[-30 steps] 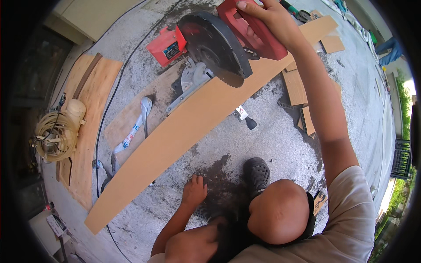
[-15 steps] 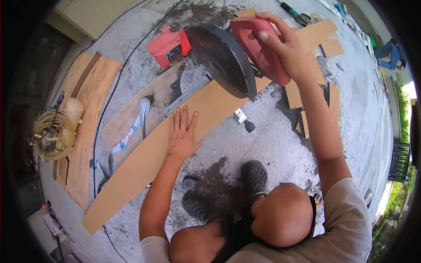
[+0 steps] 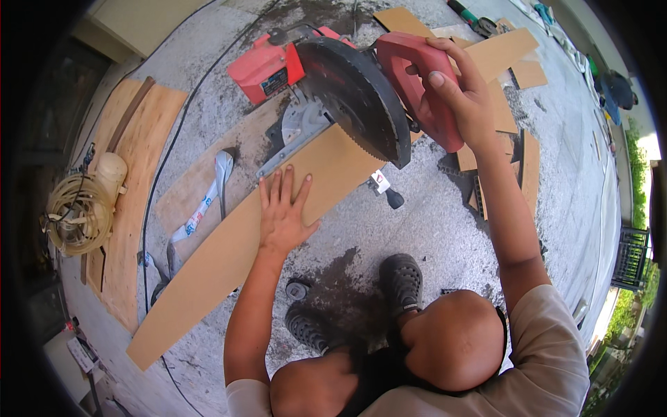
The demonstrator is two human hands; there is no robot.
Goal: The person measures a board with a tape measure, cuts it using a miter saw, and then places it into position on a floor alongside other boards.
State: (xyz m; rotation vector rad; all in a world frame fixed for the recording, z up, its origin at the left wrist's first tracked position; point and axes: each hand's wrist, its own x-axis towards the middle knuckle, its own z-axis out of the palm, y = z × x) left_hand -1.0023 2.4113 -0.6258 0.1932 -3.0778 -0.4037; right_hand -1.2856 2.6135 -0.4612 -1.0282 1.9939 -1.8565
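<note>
Outdoor job, rough grey concrete floor (image 3: 354, 233) with dark stains, greenery past the far right side of the saw. Landmark = miter saw (image 3: 351, 104), red motor housing, black guard, toothed blade edge showing under it.

Long tan board (image 3: 201, 288) lay under the saw head, running from there down to the left, its narrowed end farthest from the saw. Couldn't tell if the teeth touched it.

My right hand (image 3: 469, 108) was closed round the red saw handle (image 3: 439, 126), on the saw's right, fingers curled over, thumb across it. My left hand (image 3: 281, 219) was open, palm down, fingers spread flat on the board, near side of the saw, gripping nothing.

Black knob (image 3: 394, 200) with a white tag sat just on the near side of the saw. Plastic-wrapped strip (image 3: 205, 205) was left of the saw; farther left, a plywood panel (image 3: 142, 167) and a coiled hose (image 3: 80, 222). Right of the saw: tan offcuts (image 3: 530, 167), a green-bodied tool (image 3: 464, 11) beyond them, another person (image 3: 615, 92) well off in the background.
</note>
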